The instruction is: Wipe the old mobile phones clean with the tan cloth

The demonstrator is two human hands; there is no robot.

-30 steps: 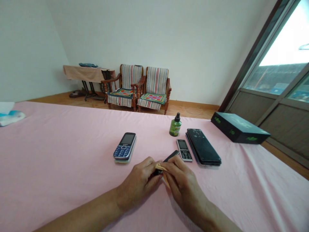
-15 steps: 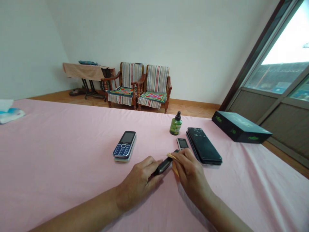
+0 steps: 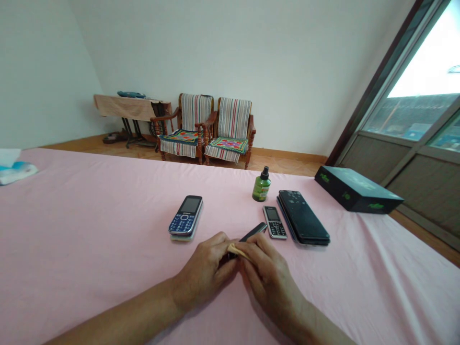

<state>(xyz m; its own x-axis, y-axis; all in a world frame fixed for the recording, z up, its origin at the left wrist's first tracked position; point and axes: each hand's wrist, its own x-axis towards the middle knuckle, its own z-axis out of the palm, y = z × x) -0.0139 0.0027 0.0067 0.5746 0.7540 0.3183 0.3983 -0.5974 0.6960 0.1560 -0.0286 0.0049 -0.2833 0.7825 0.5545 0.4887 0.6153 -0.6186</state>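
Note:
My left hand (image 3: 207,266) grips the near end of a dark mobile phone (image 3: 254,232), which is tilted with its edge up and its far end pointing right. My right hand (image 3: 268,273) pinches a folded yellow cloth (image 3: 237,250) against the phone, close to my left fingers. Both hands hide much of the phone. Just beyond my right hand lies a small silver-black keypad phone (image 3: 275,223). A blue keypad phone (image 3: 186,215) rests on top of another pale one to the left. Stacked to the right are large black smartphones (image 3: 304,216).
A green spray bottle (image 3: 261,184) stands behind the small phone. At the right edge of the pink cloth (image 3: 108,215) sits a black box (image 3: 355,189). A tissue pack (image 3: 17,171) lies far left. Two wooden chairs (image 3: 230,129) stand against the wall.
My right hand has moved left and nearer along the phone with the yellow cloth, up to my left fingers. This uncovers the small keypad phone. My left hand stays in place.

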